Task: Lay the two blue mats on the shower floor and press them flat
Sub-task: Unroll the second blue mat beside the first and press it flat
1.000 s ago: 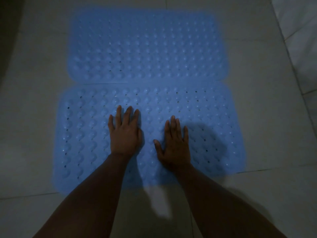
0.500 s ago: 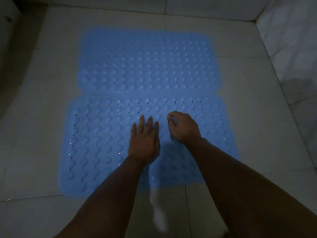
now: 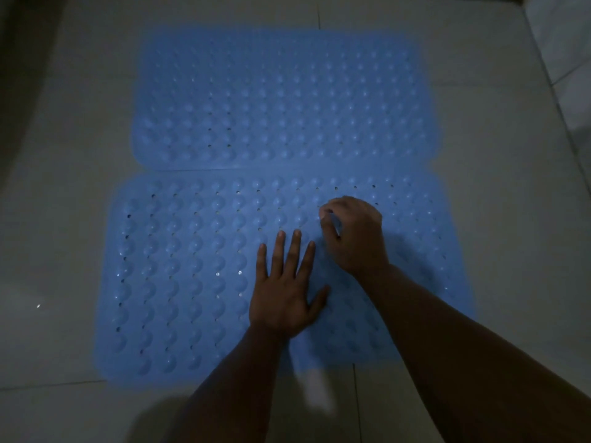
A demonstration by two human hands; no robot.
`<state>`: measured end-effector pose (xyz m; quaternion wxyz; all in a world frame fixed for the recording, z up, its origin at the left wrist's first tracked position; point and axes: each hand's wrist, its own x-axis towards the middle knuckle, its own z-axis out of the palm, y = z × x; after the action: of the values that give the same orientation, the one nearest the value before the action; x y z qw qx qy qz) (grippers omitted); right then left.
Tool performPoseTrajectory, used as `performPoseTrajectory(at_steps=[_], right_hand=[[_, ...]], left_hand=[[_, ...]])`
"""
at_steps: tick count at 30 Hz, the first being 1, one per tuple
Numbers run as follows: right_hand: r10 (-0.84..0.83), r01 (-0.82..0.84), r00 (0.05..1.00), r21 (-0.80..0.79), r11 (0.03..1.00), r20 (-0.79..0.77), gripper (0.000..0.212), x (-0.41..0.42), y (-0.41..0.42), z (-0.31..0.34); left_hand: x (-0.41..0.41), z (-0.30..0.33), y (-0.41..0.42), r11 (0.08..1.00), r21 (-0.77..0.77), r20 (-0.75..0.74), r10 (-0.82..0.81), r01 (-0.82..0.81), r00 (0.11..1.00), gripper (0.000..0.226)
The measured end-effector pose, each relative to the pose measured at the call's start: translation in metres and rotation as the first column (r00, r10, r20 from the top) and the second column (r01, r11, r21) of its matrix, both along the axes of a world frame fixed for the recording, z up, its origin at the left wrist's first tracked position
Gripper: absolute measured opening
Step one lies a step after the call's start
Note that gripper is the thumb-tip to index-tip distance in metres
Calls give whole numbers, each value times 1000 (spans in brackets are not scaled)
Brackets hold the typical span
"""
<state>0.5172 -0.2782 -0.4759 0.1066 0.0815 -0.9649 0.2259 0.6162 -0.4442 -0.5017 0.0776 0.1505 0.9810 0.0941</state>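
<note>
Two blue studded mats lie side by side on the pale tiled shower floor, their long edges touching. The far mat [image 3: 281, 100] is untouched. My left hand [image 3: 284, 292] lies flat on the middle of the near mat [image 3: 185, 266], palm down and fingers spread. Just right of it and farther away, my right hand [image 3: 355, 235] is curled, and its fingertips pinch a small raised bit of the near mat. The light is dim.
The tiled floor [image 3: 499, 193] runs around the mats on all sides. A tiled wall [image 3: 569, 59] rises at the right. At the far left is a dark edge [image 3: 19, 59].
My right hand has lifted off its flat press, moved forward and curled to pinch the near mat. My left hand has shifted right and still lies flat.
</note>
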Motion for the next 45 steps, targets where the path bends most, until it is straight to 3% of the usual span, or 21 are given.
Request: performPoseTrajectory(at_steps=[3,7,10,13,16,19,24,28,32,37,41,45], right_hand=[[-10,7,998,58,998,58,30,4,-6,-4],[-72,71,997,40,997,36,29,11,-12,15],[-98,96,985,23,995,144,37,8,-21,42],[-80,77,988,24,997,131,31,19,-46,52],[-14,12,995,23,1000,100,34,55,-80,33],[43,-52,974,37,998,222,53,94,-112,4],[33,-89,958,188,978,284,77,133,-145,-23],[3,-87,957,279,956,291,84,131,-150,-20],[1,-90,954,286,954,298,89,134,-150,-22],[28,-135,910,232,963,413,98,128,-152,-17],[46,-164,841,172,971,539,91,113,-149,3],[41,-84,776,39,996,629,57,58,-132,38]], left_hand=[[-1,1,-1,1000,8,13,-16,16,1000,90],[-5,9,-2,1000,4,146,-18,18,989,85],[-30,33,-16,989,145,243,-71,36,967,77],[-46,46,-60,974,224,38,9,-18,999,54],[-39,40,-107,985,91,-25,149,-147,988,53],[-29,38,-132,981,31,-79,194,-193,978,54],[-20,29,-150,977,12,-133,211,-211,968,52],[-18,22,-157,979,20,-152,202,-201,968,52],[-16,17,-163,975,3,-149,220,-222,964,52],[-13,18,-169,971,-2,-136,235,-237,963,52],[-16,28,-165,965,-6,-97,260,-262,961,56],[-17,33,-159,973,17,-99,233,-232,968,56]])
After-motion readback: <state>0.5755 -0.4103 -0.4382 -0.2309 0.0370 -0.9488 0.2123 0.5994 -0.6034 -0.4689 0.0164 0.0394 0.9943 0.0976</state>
